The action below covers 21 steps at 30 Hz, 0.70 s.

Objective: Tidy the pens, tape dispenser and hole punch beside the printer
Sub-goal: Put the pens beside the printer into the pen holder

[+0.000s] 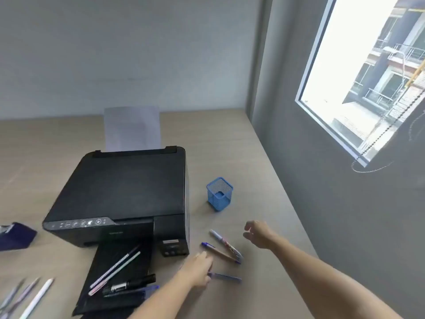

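A black printer sits on the wooden desk. To its right stands an empty blue mesh pen cup. Three pens lie loose in front of the cup: a patterned one, a brown one with a blue cap and a blue one. My left hand hovers over the blue pen's left end, fingers loosely curled. My right hand floats open just right of the patterned pen. Several more pens and a black marker rest on the printer's output tray. A dark blue tape dispenser is at the left edge.
More pens lie at the lower left of the desk. A sheet of paper stands in the printer's rear feed. A grey wall with a window runs along the desk's right edge.
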Each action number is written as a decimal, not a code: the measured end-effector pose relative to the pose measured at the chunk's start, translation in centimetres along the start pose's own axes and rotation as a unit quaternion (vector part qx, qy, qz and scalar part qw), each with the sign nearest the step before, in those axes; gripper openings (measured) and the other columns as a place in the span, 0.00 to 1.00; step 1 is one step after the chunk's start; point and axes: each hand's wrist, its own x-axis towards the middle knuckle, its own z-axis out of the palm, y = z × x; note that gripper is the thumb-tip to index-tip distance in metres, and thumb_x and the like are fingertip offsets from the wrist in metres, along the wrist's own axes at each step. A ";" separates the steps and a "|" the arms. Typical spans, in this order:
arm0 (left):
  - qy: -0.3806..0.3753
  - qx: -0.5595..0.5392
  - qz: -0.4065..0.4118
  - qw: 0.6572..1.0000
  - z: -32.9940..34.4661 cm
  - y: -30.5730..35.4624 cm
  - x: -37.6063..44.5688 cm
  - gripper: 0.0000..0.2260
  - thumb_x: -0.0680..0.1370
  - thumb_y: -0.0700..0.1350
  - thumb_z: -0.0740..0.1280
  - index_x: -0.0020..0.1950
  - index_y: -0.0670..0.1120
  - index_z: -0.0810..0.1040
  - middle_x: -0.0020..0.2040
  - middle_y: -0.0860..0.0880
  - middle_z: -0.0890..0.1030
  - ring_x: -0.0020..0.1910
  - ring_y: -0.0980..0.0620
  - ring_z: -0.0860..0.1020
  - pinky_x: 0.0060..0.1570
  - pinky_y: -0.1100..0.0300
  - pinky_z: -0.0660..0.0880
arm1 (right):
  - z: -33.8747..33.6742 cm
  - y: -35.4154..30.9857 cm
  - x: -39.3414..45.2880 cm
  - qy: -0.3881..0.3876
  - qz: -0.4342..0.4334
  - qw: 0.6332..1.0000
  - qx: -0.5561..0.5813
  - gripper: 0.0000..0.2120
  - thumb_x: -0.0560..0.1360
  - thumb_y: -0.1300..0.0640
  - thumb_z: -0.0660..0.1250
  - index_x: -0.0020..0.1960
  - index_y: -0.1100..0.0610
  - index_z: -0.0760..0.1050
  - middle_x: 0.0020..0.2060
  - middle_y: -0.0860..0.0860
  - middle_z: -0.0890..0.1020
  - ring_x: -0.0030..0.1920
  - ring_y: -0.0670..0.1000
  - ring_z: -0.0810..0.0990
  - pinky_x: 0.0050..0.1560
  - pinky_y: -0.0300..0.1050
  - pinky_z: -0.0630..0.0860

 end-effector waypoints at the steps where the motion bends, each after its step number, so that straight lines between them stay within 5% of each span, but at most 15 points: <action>1: 0.018 0.023 -0.003 1.000 0.9 -0.2 0.0 0.13 0.76 0.46 0.63 0.59 0.42 0.70 0.62 0.40 0.72 0.61 0.39 0.71 0.58 0.48 0.69 | 0.9 -0.5 0.1 -0.014 -0.003 1.000 -0.008 0.15 0.76 0.52 0.64 0.59 0.59 0.76 0.57 0.60 0.80 0.56 0.59 0.78 0.50 0.45 0.73; 7: 0.059 0.065 -0.006 0.996 3.6 -0.4 -0.2 0.12 0.80 0.42 0.57 0.61 0.39 0.69 0.60 0.39 0.73 0.60 0.40 0.72 0.57 0.47 0.72 | 4.0 -3.0 0.6 -0.039 -0.023 0.998 -0.037 0.14 0.74 0.50 0.61 0.52 0.60 0.74 0.52 0.59 0.78 0.49 0.60 0.77 0.44 0.48 0.73; 11: 0.100 0.019 -0.029 0.994 2.7 -0.7 1.5 0.05 0.70 0.44 0.58 0.44 0.47 0.69 0.39 0.49 0.80 0.38 0.50 0.80 0.32 0.61 0.78 | 4.4 -1.4 1.4 -0.015 -0.047 0.997 -0.064 0.10 0.76 0.54 0.59 0.50 0.60 0.72 0.51 0.60 0.76 0.52 0.62 0.76 0.43 0.50 0.70; 16: 0.165 0.056 -0.046 0.984 2.3 0.1 4.6 0.06 0.69 0.43 0.57 0.45 0.48 0.69 0.40 0.50 0.80 0.38 0.51 0.79 0.31 0.62 0.77 | 2.7 4.5 2.3 -0.022 -0.010 0.998 -0.062 0.03 0.77 0.56 0.59 0.45 0.56 0.70 0.50 0.59 0.76 0.54 0.61 0.75 0.49 0.51 0.71; 21: 0.146 0.054 -0.099 0.983 3.2 -0.2 6.4 0.06 0.69 0.43 0.57 0.39 0.49 0.73 0.33 0.50 0.76 0.36 0.47 0.68 0.26 0.57 0.74 | -1.1 7.0 2.9 0.019 0.029 0.994 0.105 0.16 0.77 0.66 0.58 0.36 0.49 0.62 0.34 0.53 0.76 0.36 0.55 0.73 0.34 0.47 0.65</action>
